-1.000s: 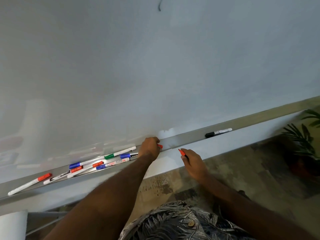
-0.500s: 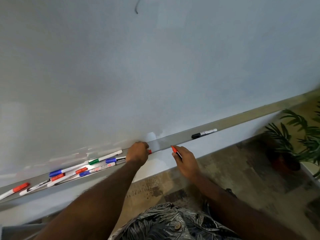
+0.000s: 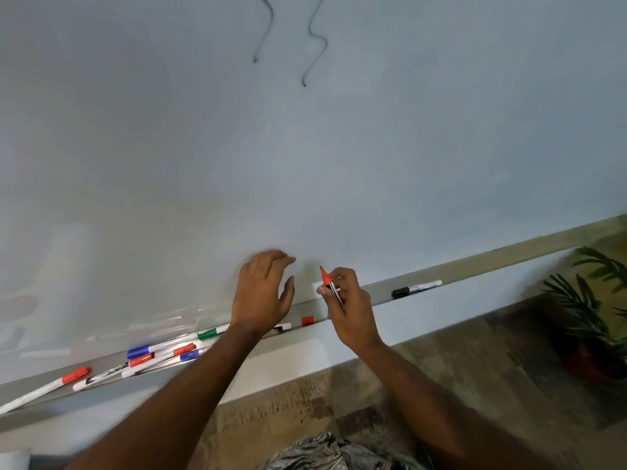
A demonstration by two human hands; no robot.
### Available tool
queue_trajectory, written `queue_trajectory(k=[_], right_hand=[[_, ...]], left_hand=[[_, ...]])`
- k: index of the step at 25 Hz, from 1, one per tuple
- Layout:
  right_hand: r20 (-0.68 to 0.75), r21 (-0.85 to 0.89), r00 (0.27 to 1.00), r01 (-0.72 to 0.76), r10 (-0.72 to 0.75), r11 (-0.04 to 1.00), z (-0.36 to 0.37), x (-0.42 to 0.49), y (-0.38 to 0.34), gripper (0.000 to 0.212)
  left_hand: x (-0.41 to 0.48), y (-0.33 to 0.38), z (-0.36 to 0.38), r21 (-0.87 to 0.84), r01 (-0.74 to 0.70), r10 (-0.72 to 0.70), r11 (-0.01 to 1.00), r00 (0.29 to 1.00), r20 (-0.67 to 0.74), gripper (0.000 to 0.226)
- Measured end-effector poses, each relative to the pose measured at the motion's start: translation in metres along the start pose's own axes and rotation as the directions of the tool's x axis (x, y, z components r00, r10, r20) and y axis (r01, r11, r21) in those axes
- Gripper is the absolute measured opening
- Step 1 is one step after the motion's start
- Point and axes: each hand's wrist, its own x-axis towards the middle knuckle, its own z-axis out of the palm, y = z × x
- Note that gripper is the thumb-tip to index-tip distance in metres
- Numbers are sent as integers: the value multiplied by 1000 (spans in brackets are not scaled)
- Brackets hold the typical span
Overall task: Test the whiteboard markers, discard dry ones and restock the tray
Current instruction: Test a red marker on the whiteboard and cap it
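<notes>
right grip point(image 3: 346, 300) pinching uncapped red marker point(image 3: 330, 286) mid-barrel, tip pointing up | left grip point(image 3: 264, 296) hanging released alongside | red cap point(image 3: 307, 321) lying in tray point(image 3: 492, 265) below both grips | marker likely handling light, stiff, slick; mid-barrel pinch suiting it

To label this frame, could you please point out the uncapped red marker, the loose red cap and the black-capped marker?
uncapped red marker point(image 3: 326, 278), head view, red section below tip
loose red cap point(image 3: 307, 321), head view, its side
black-capped marker point(image 3: 418, 288), head view, mid-barrel
</notes>
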Motion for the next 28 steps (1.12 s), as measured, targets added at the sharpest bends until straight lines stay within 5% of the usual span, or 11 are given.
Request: queue_trajectory(k=[3,8,11,16,28], right_hand=[[-46,93,972,234,-230,968,5,17,-51,7],[-55,423,943,320,-329,848,1,46,-137,45],[-84,468,912,391,-401,792,-2,66,-176,61],[-216,480,855,513,-471,712,-2,98,-238,27],[-408,-35,543,794,-734,606,-22,191,-342,31]], left_hand=[[25,2,-42,40,-15,24,999,974,-225,31],[72,-12,-116,200,-63,142,978,900,-413,33],[109,-16,-162,262,-68,198,963,837,-510,38],[167,-16,-223,362,-76,285,929,772,-568,50],[190,-16,-227,489,-35,365,871,713,-599,61]])
